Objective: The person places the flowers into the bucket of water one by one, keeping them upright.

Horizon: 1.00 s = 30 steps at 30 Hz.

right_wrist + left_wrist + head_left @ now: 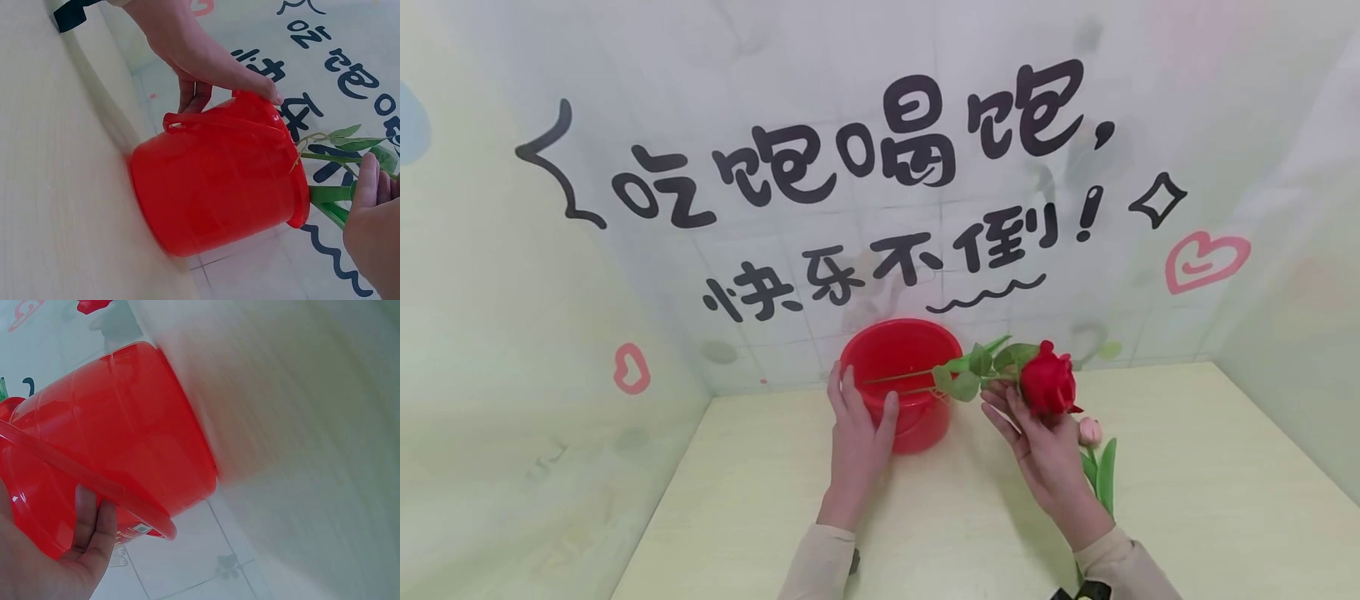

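Pale worktop (1187, 500) under me: my left hand (859, 433) grips the red bucket (901, 354) rim, my right hand (1037, 446) pinches a rose (1047, 382) lying crosswise, bloom rightward, stem tip over the bucket.

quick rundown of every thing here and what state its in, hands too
red bucket: upright on table, held at rim, rose stem across its mouth
red rose: held sideways, bloom right
pink tulip: lying on table
left hand: grips bucket rim
right hand: holds rose below bloom
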Each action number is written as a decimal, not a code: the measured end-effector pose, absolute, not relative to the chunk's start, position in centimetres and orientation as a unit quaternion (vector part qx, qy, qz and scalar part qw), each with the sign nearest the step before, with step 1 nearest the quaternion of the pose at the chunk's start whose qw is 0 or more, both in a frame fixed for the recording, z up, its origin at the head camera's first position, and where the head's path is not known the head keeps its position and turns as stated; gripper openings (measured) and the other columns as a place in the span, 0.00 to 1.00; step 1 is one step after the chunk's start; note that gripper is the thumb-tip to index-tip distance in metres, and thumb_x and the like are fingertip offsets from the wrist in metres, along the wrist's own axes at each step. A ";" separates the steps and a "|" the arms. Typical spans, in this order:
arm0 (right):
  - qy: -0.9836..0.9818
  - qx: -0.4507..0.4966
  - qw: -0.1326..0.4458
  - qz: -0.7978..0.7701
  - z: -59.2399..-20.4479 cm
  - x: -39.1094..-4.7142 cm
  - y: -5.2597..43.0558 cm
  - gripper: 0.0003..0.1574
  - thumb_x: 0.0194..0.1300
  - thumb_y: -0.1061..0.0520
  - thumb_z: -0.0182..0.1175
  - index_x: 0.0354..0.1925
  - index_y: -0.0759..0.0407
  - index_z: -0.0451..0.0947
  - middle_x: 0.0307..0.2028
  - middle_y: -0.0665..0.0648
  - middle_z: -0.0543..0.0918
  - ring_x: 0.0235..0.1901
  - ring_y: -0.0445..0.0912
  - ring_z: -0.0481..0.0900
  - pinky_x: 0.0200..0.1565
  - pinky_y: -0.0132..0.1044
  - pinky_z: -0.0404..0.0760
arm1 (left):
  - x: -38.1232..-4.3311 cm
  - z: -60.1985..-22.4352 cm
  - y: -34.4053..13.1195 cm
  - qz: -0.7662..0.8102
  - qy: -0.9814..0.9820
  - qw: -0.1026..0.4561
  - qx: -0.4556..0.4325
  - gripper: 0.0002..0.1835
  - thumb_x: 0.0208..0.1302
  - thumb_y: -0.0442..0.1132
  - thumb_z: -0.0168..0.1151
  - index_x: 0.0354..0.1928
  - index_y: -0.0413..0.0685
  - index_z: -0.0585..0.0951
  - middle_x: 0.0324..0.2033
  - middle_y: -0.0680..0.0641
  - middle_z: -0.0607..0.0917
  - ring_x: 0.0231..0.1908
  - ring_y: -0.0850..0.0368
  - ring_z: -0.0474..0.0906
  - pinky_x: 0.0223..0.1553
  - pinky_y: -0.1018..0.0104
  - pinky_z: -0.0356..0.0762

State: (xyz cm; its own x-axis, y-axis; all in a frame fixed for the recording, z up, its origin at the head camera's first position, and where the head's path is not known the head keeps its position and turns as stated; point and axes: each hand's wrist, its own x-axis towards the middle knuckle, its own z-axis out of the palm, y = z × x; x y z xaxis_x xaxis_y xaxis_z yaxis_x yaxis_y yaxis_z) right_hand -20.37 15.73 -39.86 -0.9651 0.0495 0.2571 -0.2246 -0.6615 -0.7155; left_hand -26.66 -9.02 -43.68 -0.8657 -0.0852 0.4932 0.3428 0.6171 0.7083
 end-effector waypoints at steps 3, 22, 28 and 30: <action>-0.404 0.120 0.065 0.904 -40.0 -20.4 15.9 0.22 0.83 0.64 0.51 0.70 0.57 0.65 0.56 0.55 0.87 0.54 0.51 0.88 0.59 0.44 0.83 | -26.7 -43.7 -9.0 -0.430 -0.864 0.251 -0.077 0.55 0.67 0.63 0.68 0.85 0.56 0.48 0.81 0.54 0.52 0.62 0.50 0.77 0.53 0.51 0.87; -0.392 0.123 0.017 0.912 -40.2 -20.6 16.0 0.26 0.84 0.63 0.47 0.74 0.52 0.59 0.60 0.54 0.84 0.57 0.52 0.87 0.60 0.45 0.83 | -26.5 -43.6 -9.1 -0.431 -0.866 0.242 -0.072 0.55 0.67 0.61 0.70 0.85 0.56 0.48 0.81 0.54 0.53 0.61 0.49 0.78 0.53 0.51 0.87; -0.400 0.125 0.008 0.908 -40.3 -20.6 16.3 0.26 0.84 0.61 0.48 0.74 0.53 0.59 0.62 0.54 0.84 0.57 0.52 0.87 0.59 0.46 0.83 | -26.6 -43.6 -9.1 -0.430 -0.867 0.243 -0.072 0.55 0.67 0.62 0.70 0.85 0.56 0.48 0.81 0.54 0.52 0.62 0.50 0.77 0.53 0.52 0.87; -0.405 0.124 0.009 0.906 -40.4 -20.6 16.3 0.25 0.84 0.61 0.48 0.74 0.53 0.60 0.61 0.54 0.85 0.56 0.51 0.87 0.59 0.45 0.83 | -26.7 -43.6 -9.1 -0.429 -0.867 0.242 -0.071 0.56 0.66 0.62 0.70 0.85 0.57 0.47 0.81 0.55 0.52 0.62 0.50 0.77 0.54 0.52 0.87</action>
